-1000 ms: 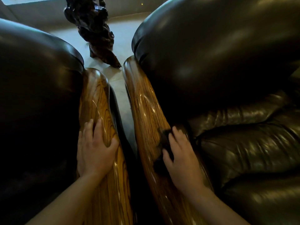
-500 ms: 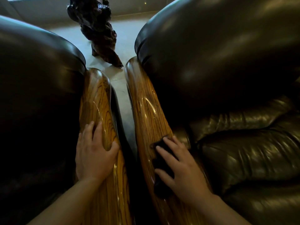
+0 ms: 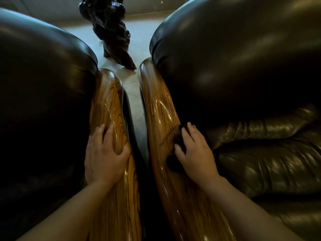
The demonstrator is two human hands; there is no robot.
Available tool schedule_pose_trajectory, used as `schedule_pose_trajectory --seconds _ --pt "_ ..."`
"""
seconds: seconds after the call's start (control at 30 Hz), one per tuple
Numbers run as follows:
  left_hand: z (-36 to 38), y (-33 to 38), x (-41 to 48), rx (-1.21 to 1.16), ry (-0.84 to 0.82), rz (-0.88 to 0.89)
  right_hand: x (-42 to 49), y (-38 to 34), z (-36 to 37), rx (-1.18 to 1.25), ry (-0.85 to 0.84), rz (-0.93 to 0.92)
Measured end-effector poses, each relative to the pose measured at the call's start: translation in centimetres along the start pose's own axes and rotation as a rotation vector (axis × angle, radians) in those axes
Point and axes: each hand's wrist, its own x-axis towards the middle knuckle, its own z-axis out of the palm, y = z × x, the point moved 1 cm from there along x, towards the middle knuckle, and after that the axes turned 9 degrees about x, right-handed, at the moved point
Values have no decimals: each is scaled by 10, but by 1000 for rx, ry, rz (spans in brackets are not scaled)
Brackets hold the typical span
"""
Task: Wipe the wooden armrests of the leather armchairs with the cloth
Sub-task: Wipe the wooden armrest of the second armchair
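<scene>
Head view, looking down between two dark leather armchairs. At lower right of centre the right hand [image 3: 195, 154] lies flat with fingers spread, pressing a dark cloth [image 3: 177, 143] onto the right wooden armrest [image 3: 159, 119]; the open palm appears meant to keep the cloth against the curved top. At lower left of centre the left hand [image 3: 104, 157] rests open on the left wooden armrest [image 3: 107, 101], thumb over its inner edge, holding nothing, judged a brace. Both armrests run toward upper centre, rounded at their ends, with a narrow strip of floor [image 3: 135, 108] between. Ahead of the cloth the armrest is bare, bordered by the leather cushion [image 3: 243, 66]. A dark carved sculpture [image 3: 112, 32] stands well apart.
</scene>
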Motion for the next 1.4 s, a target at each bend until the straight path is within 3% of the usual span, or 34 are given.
schedule_pose_trajectory --seconds 0.07,0.23,0.37,0.43,0.53,0.67,0.73,0.8,0.9,1.03,1.13,1.2,1.3,1.33,1.4 --pt "0 0 0 8 18 -3 21 -20 8 0 29 32" --pt "3 -1 1 15 35 5 2 -9 6 -36 -122 -230" --pt "2 -3 2 13 49 47 48 -4 9 95 -21 69" --pt "0 -1 3 6 50 50 84 -26 18 63 -4 91" --pt "-1 1 4 18 43 53 96 -44 22 -45 -36 -21" --pt "0 5 7 38 -3 53 37 -21 7 -84 -188 -335" --pt "0 4 9 31 -5 37 38 -8 -1 -22 -209 -254" --pt "1 4 11 -10 23 22 64 -9 -1 44 -134 -82" --pt "1 3 11 -41 71 10 124 -31 10 34 -40 17" --pt "4 2 12 -23 89 -21 182 -52 22 -80 1 -35" --pt "4 3 12 -3 87 -42 207 -68 23 -142 -79 -184" --pt "2 3 12 -2 83 -49 216 -79 20 -64 -146 -311" --pt "0 3 12 -19 85 -56 231 -85 8 210 -122 -301" --pt "-1 3 13 -20 84 -57 237 -83 6 175 -110 -321" --pt "-1 3 13 -16 89 -55 247 -74 8 -144 -133 -357"
